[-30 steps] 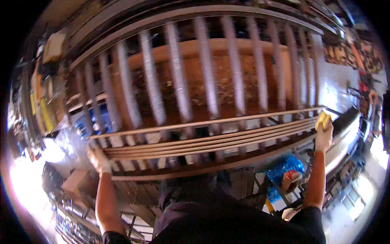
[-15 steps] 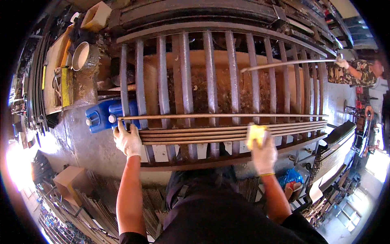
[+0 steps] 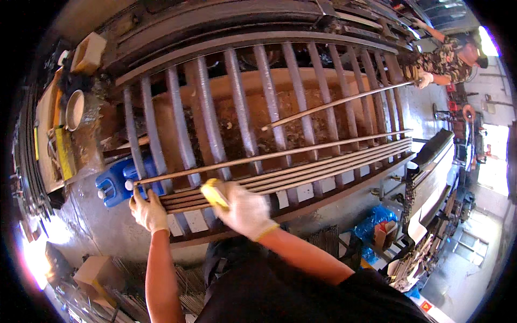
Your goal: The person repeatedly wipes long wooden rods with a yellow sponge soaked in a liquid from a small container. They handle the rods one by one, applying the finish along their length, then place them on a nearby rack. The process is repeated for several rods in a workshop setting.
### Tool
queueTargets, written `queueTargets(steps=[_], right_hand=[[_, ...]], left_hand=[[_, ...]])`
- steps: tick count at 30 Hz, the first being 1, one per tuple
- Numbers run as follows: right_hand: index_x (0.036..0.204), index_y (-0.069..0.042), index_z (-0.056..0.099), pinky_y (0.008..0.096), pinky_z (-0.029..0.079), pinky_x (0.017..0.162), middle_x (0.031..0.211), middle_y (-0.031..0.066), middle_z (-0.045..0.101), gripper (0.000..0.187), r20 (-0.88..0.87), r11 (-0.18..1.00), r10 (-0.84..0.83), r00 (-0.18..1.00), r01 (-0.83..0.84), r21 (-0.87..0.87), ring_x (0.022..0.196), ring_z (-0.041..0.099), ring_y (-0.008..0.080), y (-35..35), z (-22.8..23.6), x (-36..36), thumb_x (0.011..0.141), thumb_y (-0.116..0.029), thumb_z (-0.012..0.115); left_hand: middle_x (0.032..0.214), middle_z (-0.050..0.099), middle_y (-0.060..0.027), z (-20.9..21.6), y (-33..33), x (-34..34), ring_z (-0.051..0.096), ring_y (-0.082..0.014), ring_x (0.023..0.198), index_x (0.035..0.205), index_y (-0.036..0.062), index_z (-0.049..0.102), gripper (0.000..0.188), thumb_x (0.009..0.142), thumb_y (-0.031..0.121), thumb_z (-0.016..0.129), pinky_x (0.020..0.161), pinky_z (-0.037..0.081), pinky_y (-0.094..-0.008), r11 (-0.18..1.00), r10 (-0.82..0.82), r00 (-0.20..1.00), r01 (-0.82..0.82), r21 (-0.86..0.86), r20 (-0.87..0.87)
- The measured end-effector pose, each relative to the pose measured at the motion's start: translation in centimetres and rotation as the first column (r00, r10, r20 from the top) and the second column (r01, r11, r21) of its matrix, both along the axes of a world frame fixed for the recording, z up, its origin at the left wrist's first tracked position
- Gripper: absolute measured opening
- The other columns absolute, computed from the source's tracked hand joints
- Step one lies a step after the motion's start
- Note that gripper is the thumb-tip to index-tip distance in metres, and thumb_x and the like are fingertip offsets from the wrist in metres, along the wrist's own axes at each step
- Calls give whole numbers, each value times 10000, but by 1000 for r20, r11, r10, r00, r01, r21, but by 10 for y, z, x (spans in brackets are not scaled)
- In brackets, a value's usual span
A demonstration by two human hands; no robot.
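My left hand [image 3: 148, 211], in a pale knit glove, is at the left ends of several thin metal rods [image 3: 301, 180] lying close together. Its fingertips reach a single metal rod [image 3: 237, 160] set slightly apart beyond them; the fingers curl there, though the grip is partly hidden. My right hand [image 3: 247, 210], gloved too and blurred, is closed on a yellow sponge-like pad [image 3: 215, 194]. The pad is pressed over the bundled rods, not far from my left hand. The rods lie across the slats of a dark metal rack [image 3: 245, 121].
A co-worker [image 3: 449, 64] at the far right holds another rod [image 3: 334, 105] slanting over the rack. Blue jugs [image 3: 111, 184] stand by the rack's left end. A round bowl [image 3: 75, 110] sits on a bench at left. Blue plastic bags [image 3: 371, 229] and a cardboard box [image 3: 97, 277] lie nearer me.
My right hand has slid the yellow pad leftward along the rods toward my left hand. The view has turned, and the co-worker's rod now slants lower, its free end farther left.
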State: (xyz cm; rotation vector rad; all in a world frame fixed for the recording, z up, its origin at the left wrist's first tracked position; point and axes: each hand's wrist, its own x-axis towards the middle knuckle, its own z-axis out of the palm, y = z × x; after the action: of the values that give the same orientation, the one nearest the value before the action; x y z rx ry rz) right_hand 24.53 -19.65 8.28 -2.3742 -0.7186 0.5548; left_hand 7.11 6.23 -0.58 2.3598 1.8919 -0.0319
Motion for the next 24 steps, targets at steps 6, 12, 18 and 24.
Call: queueTargets(steps=[6,12,18,24], right_hand=[[1371,-91,716,533,662,842,1139,194,838,541,182,914,-230,956,277,-297,1000,824,431,-220,24,134,944,-357,913],[1387,-93,642,618,624,889,1215,235,804,537,495,599,-283,821,555,-577,1023,787,498,-462,7,295,1004,-441,789],[1442,-104,579,608,620,946,1287,231,785,555,612,341,-312,726,687,-641,1094,790,483,-632,-9,434,1042,-453,739],[1512,-139,614,596,586,1075,1439,259,742,527,606,266,-486,629,768,-583,1273,740,491,-646,-15,481,1071,-413,702]], left_hand=[[1604,583,-298,-5,2,-5,586,-507,1443,1665,193,594,590,1125,405,705,1209,490,-588,1000,-22,999,21,12,26],[1650,529,-283,-24,15,-27,563,-488,1476,1764,202,491,591,1200,330,611,1257,449,-573,995,-94,989,97,-16,112],[1680,506,-277,-47,40,-51,518,-498,1530,1814,282,377,668,1203,442,597,1254,441,-604,994,-99,994,98,40,40],[1717,494,-291,-38,29,-55,495,-469,1572,1780,131,428,773,1178,584,595,1276,446,-563,992,109,989,-102,-76,99]])
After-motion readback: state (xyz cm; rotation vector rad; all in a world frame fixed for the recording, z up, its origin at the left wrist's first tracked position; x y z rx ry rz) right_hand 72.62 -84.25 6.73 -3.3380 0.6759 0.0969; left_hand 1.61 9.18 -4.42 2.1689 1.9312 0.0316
